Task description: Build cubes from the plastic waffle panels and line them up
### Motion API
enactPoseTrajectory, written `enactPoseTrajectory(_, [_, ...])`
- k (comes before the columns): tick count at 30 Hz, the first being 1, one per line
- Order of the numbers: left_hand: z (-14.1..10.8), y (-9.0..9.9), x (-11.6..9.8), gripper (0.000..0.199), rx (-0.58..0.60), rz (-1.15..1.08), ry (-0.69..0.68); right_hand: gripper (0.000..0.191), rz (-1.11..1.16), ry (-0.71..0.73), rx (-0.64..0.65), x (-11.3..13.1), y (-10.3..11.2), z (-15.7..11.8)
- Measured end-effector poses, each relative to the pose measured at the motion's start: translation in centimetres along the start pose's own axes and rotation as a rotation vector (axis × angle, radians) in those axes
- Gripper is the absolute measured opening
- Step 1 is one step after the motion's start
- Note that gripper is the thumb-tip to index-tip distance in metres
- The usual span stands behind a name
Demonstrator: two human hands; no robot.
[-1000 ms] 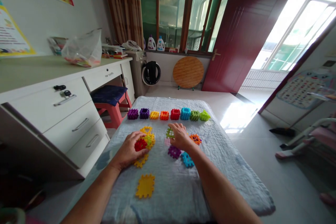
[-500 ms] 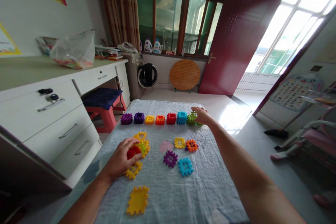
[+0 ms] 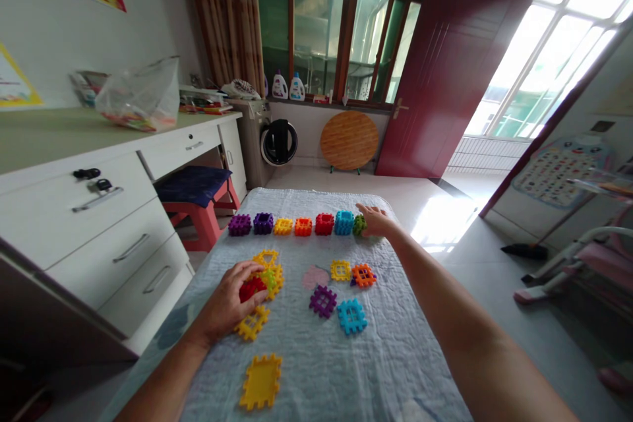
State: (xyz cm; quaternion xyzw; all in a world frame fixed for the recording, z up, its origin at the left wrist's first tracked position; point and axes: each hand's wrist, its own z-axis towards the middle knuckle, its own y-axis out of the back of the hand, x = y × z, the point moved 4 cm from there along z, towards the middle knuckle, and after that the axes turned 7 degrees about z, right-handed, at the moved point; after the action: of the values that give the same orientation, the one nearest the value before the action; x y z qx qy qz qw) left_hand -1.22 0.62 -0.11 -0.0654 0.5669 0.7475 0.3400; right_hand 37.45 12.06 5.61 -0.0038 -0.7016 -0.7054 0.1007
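Observation:
My left hand (image 3: 233,297) curls around a red interlocking block (image 3: 253,289) over the left side of the cloth-covered table (image 3: 395,362). Beside its fingertips are yellow notched tiles (image 3: 267,257) with a lime-green piece (image 3: 269,278) among them. Another yellow tile (image 3: 253,324) lies just below this hand. At the far right end of a row of blocks, my right hand (image 3: 376,220) grips green notched pieces (image 3: 359,225), partly covering them. A light-blue block (image 3: 344,223) stands directly to their left.
Purple (image 3: 240,225), yellow (image 3: 283,227), orange (image 3: 303,227) and red (image 3: 324,224) blocks continue the row. Mid-table lie loose purple (image 3: 323,301), blue (image 3: 351,316), yellow (image 3: 341,270) and orange (image 3: 364,275) tiles. A solid yellow tile (image 3: 262,382) lies nearest me. Left stands a white desk (image 3: 119,198).
My right hand has lowered onto the green pieces and now hides more of them. My left hand stays on the red block. The view has shifted very slightly.

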Motion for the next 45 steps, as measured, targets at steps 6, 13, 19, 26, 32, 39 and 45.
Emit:
enactPoseTrajectory(6, [0.1,0.4,-0.4,0.040,-0.016,-0.017,0.015,0.081,-0.015,-0.034,0.026,0.3,0.1,0.4])
enactPoseTrajectory(13, [0.0,0.2,0.0,0.040,-0.001,-0.001,0.011,0.080,0.003,-0.039,0.048,0.1,0.0,1.0])
enactPoseTrajectory(19, [-0.2,0.5,-0.5,0.044,-0.006,0.025,0.026,0.092,0.037,-0.049,-0.033,0.4,1.0,-0.5])
enactPoseTrajectory(26, [-0.3,0.7,-1.8,0.054,0.068,0.018,-0.015,0.070,0.168,0.156,-0.121,5.5,0.5,-7.1])
enactPoseTrajectory(32, [-0.1,0.9,-2.6,0.041,0.041,-0.031,-0.029,0.048,0.315,0.438,0.096,13.5,-2.5,-11.0])
enactPoseTrajectory(39, [-0.1,1.2,-2.1,0.037,-0.003,-0.118,-0.052,0.032,0.348,0.520,0.099,17.9,-5.0,-11.7])
enactPoseTrajectory(45, [0.2,1.2,-0.1,0.029,-0.120,-0.008,0.062,0.010,0.353,0.513,0.037,17.2,-5.8,-11.9])
